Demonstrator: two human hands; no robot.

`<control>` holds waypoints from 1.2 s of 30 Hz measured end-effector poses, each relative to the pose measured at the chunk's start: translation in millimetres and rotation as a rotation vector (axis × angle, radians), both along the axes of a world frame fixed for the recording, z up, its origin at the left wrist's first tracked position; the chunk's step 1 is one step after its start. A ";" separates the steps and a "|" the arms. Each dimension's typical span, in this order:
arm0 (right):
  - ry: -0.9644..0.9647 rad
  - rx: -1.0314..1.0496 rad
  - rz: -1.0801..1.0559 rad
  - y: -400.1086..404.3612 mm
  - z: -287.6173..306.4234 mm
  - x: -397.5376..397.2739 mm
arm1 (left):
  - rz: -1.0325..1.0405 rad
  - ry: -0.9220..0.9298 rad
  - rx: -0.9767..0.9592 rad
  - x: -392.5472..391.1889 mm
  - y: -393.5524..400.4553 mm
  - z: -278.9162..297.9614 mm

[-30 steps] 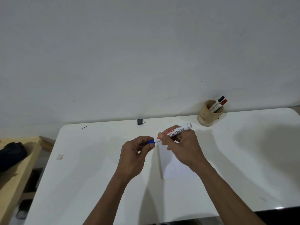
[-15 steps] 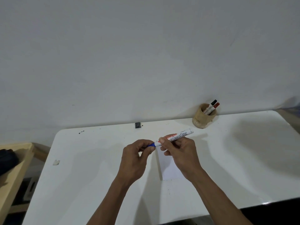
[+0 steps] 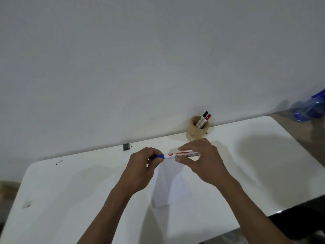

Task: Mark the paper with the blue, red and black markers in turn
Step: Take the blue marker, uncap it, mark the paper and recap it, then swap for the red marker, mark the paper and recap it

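Note:
I hold the blue marker (image 3: 181,154) level above the table, between both hands. My left hand (image 3: 142,168) is closed around its blue cap end, while my right hand (image 3: 204,162) pinches the white barrel between thumb and fingers. Beneath the hands a white sheet of paper (image 3: 171,189) lies flat on the white table (image 3: 70,191). The black marker (image 3: 204,115) and the red marker (image 3: 207,118) stand in a tan wooden cup (image 3: 197,131) at the table's back edge by the wall.
A small dark block (image 3: 126,147) and some dark specks (image 3: 59,162) lie near the back edge. A scrap of tape (image 3: 26,204) is stuck at the left. A blue plastic bag (image 3: 311,108) sits off the table at the far right.
The marker has tipped from slanted to nearly level, and my right hand has slid further along the barrel. The view has swung so the cup and table sit further left.

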State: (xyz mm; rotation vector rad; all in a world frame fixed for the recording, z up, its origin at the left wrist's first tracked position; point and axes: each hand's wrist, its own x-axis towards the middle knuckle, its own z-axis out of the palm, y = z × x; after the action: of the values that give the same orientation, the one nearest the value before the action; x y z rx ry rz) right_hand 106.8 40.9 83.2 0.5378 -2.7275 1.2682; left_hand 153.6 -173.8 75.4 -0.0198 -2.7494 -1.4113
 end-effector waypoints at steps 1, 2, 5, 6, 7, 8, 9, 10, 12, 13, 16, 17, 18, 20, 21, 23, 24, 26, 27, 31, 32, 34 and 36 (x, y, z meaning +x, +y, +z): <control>0.098 0.088 0.051 2.2 -3.4 -4.1 | -0.017 -0.005 -0.007 -5.3 3.9 3.5; 0.168 0.141 0.072 9.6 -6.2 -10.1 | -0.031 -0.007 -0.013 -14.4 13.4 7.4; 0.291 0.196 0.075 30.8 -10.8 -31.2 | -0.048 -0.004 0.000 -42.5 41.5 17.6; 0.302 0.204 0.073 37.4 -12.4 -37.6 | -0.048 0.002 0.012 -51.8 49.5 20.1; 0.294 0.210 0.072 43.7 -13.6 -44.0 | -0.044 0.005 0.024 -60.6 56.3 21.0; 0.280 0.206 0.067 49.6 -15.5 -50.9 | -0.037 -0.003 0.033 -68.5 62.5 21.2; 0.261 0.182 0.052 55.2 -16.9 -58.5 | -0.024 -0.023 0.042 -76.0 68.4 20.2; 0.240 0.136 0.025 61.3 -17.2 -66.7 | 0.001 -0.049 0.053 -83.7 74.0 16.9; 0.158 -0.014 -0.055 72.8 -11.2 -84.2 | 0.080 -0.091 0.066 -100.2 84.5 5.3; 0.097 -0.106 -0.092 77.7 -6.2 -92.8 | 0.119 -0.111 0.063 -108.4 90.4 -2.5; 0.101 -0.311 -0.196 85.5 5.5 -120.1 | 0.199 -0.158 0.056 -128.5 111.9 -24.8; 0.104 -0.368 -0.224 86.9 7.0 -131.2 | 0.216 -0.168 0.061 -136.0 120.8 -31.5; 0.090 -0.420 -0.250 86.9 8.0 -142.1 | 0.233 -0.179 0.065 -144.1 130.0 -37.8; 0.084 -0.469 -0.292 84.6 4.9 -161.7 | 0.259 -0.213 0.072 -159.0 146.0 -48.1; 0.094 -0.462 -0.308 83.1 1.8 -168.7 | 0.269 -0.238 0.078 -166.0 152.7 -52.3; 0.110 -0.425 -0.317 79.9 -5.5 -177.3 | 0.289 -0.283 0.098 -177.2 162.9 -60.0; 0.109 -0.403 -0.315 78.9 -9.9 -180.5 | 0.296 -0.292 0.111 -181.2 166.4 -62.6; 0.089 -0.365 -0.306 78.2 -19.4 -187.0 | 0.293 -0.279 0.132 -186.9 171.1 -65.9; 0.068 -0.354 -0.302 78.4 -24.0 -190.4 | 0.288 -0.259 0.144 -188.6 172.6 -66.6; 0.013 -0.332 -0.263 81.8 -42.3 -201.5 | 0.268 -0.199 0.191 -191.6 174.4 -65.6; 0.007 -0.326 -0.258 83.0 -46.2 -203.4 | 0.262 -0.191 0.195 -191.6 174.4 -66.1; -0.015 -0.316 -0.263 84.7 -52.2 -206.1 | 0.254 -0.175 0.202 -191.3 173.6 -68.3; -0.027 -0.295 -0.290 86.0 -57.6 -206.9 | 0.260 -0.164 0.211 -191.2 172.2 -72.3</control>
State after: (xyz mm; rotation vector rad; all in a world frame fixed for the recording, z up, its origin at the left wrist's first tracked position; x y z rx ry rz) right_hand -100.2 126.9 25.6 0.0931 -2.4543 1.5603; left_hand -37.6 -1.7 3.1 0.4636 -2.5840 -1.6804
